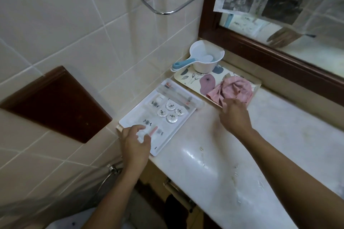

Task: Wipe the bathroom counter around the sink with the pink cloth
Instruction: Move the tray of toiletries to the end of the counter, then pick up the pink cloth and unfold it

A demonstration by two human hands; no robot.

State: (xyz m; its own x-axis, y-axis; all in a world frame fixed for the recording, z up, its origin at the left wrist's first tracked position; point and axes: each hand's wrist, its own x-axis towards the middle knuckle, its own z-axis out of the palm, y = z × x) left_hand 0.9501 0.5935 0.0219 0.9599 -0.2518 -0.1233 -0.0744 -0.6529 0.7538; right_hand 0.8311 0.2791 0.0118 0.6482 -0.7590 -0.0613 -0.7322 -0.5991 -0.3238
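The pink cloth [231, 90] lies crumpled on the right end of a floral tray [193, 78] at the back of the pale marble counter [279, 135]. My right hand [235, 115] hovers over the counter just in front of the cloth, fingertips at its near edge, holding nothing. My left hand [135, 140] rests on the near left corner of a white amenity tray [178, 126], fingers spread over a small packet. No sink is in view.
A white dipper with a blue handle [202, 57] stands on the floral tray's far end. The amenity tray holds several round soaps and wrapped items. A wood-framed mirror [279, 55] runs along the back. Chrome towel rings [167, 0] hang on the tiled wall.
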